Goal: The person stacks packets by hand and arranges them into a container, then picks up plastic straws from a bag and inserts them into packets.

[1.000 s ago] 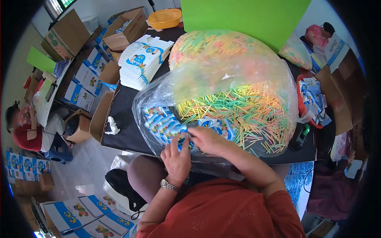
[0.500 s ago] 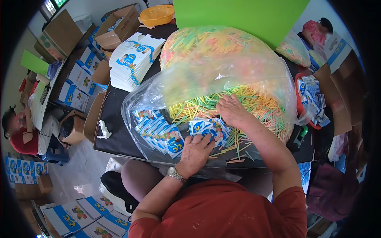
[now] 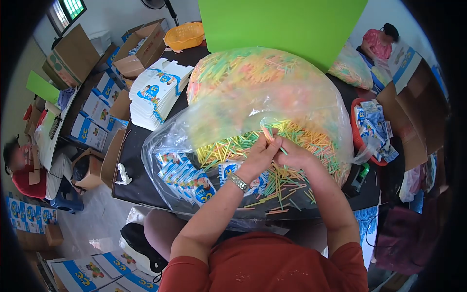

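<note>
My left hand, with a watch on the wrist, and my right hand meet above the open mouth of a large clear plastic bag. Both are closed around a small bunch of thin coloured sticks, whose upper ends poke out above the fingers. Beneath them lies a heap of loose yellow, green, orange and pink sticks. Printed blue-and-white packets overlap in a row at the left of the bag's mouth. More packets lie under my left forearm, partly hidden.
Flat printed cartons are stacked at the back left, near a yellow basket. A red basket of packets stands right, beside a cardboard box. A green panel rises behind. Two people sit at other tables.
My left hand has left the packets and moved up and right to my right hand. A small bunch of sticks is now between them. The view has shifted slightly.
</note>
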`<state>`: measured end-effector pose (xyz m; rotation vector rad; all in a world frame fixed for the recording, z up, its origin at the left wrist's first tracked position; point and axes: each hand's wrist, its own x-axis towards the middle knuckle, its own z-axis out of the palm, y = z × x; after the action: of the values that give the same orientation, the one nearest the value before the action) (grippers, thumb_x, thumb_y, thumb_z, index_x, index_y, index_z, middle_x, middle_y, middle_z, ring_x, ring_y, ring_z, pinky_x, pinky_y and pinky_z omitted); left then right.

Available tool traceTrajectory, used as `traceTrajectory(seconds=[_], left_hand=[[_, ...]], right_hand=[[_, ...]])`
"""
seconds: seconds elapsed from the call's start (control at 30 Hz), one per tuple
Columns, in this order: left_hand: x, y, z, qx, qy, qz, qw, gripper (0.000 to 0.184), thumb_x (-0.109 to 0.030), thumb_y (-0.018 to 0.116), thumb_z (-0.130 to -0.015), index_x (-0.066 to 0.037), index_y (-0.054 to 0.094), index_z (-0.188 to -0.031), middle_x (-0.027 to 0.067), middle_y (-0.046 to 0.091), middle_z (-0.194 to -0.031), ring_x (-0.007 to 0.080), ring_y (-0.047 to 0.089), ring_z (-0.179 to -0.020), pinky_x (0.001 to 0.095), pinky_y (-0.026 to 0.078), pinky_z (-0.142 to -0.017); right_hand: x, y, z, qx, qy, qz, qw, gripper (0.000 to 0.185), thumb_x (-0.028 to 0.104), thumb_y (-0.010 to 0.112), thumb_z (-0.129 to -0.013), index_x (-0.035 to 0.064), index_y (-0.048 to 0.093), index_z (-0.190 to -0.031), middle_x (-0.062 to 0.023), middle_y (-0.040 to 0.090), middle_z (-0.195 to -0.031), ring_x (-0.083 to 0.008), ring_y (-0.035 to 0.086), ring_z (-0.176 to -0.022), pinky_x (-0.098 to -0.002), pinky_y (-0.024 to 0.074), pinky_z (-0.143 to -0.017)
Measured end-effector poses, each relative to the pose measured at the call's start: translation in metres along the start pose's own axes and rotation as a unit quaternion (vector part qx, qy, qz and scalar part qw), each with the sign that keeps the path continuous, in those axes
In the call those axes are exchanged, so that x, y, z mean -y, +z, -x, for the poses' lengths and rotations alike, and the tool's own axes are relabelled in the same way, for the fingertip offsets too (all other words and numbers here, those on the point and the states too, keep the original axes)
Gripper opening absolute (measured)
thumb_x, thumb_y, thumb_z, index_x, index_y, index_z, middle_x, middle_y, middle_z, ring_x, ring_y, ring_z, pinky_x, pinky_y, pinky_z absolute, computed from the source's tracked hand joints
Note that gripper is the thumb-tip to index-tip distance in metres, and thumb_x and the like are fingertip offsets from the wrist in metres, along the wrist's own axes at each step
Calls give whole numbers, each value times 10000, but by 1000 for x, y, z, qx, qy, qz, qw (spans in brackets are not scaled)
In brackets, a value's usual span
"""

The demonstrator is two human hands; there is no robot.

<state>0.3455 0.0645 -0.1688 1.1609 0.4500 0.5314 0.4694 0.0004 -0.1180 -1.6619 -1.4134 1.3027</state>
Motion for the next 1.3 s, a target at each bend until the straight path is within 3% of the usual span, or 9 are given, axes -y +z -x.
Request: traceTrajectory(seconds=[0.17, 0.23, 0.33, 0.43, 0.73, 0.8, 0.87, 1.0, 1.3], left_hand=[[17, 0, -15, -174, 59, 82, 979, 279, -258, 499, -981, -25, 513, -1133, 58, 620, -916, 132, 565, -886, 280, 464, -780], [-4, -13, -17, -242, 39, 189, 951, 224, -248, 436, -1001, -42, 511, -956, 115, 639, -898, 206, 599, -863, 324, 468, -788], [-13, -27, -8, -203, 51, 286, 935, 232, -248, 399, -1011, -57, 502, -928, 112, 637, -895, 238, 607, -884, 343, 479, -799], [-10, -21, 4, -156, 6, 323, 933, 218, -225, 399, -1009, -52, 508, -934, 107, 628, -871, 270, 617, -928, 380, 495, -826], [10, -2, 37, -103, -44, 135, 984, 175, -198, 458, -994, -48, 533, -945, 46, 589, -785, 175, 609, -753, 319, 504, -689], [8, -9, 48, 62, -57, 65, 994, 143, -188, 460, -991, -76, 522, -930, 21, 570, -769, 127, 572, -699, 277, 479, -645], [2, -5, 53, 149, -57, -9, 987, 141, -184, 472, -984, -79, 525, -905, 15, 569, -769, 118, 557, -679, 259, 468, -639], [-9, -6, 52, 132, -91, 44, 986, 92, -132, 493, -956, -67, 527, -900, 9, 562, -763, 105, 536, -664, 243, 443, -607], [-8, 1, 31, 163, -139, -49, 976, 317, -15, 568, -791, -46, 465, -1090, 26, 512, -804, 102, 455, -634, 245, 375, -549]], right_hand=[[-21, 10, -6, -42, 17, 43, 998, 521, 35, 584, -808, -27, 421, -1299, -192, 571, -1183, -275, 535, -1134, -341, 415, -966], [-70, 13, -19, -304, -138, 359, 872, 647, 106, 577, -816, 14, 324, -1405, -214, 586, -1136, -283, 611, -902, -391, 488, -730], [-16, 5, 13, -377, -202, 532, 731, 510, 189, 632, -809, -18, 471, -1246, -230, 595, -1098, -350, 603, -954, -441, 474, -804], [19, 22, 22, -112, -66, 399, 908, 240, 195, 596, -822, -11, 566, -941, -250, 616, -985, -346, 617, -957, -466, 488, -783], [10, 21, 38, -187, -105, 341, 915, 168, 187, 525, -870, 27, 577, -866, -150, 621, -756, -353, 616, -697, -450, 490, -623], [36, 0, 42, -236, -111, 279, 924, 161, 185, 517, -877, 42, 579, -915, -151, 608, -771, -348, 608, -727, -442, 480, -644], [60, -3, 31, -385, -394, 330, 766, 156, 161, 507, -886, 36, 547, -970, -146, 590, -852, -339, 584, -763, -426, 463, -667], [32, 18, 37, -82, -143, 358, 919, 236, 226, 488, -905, -4, 539, -893, -170, 580, -986, -362, 592, -825, -437, 476, -710], [-1, 36, 54, -227, -124, 280, 925, 178, 177, 610, -844, 28, 572, -935, -174, 562, -950, -351, 589, -872, -421, 496, -755]])
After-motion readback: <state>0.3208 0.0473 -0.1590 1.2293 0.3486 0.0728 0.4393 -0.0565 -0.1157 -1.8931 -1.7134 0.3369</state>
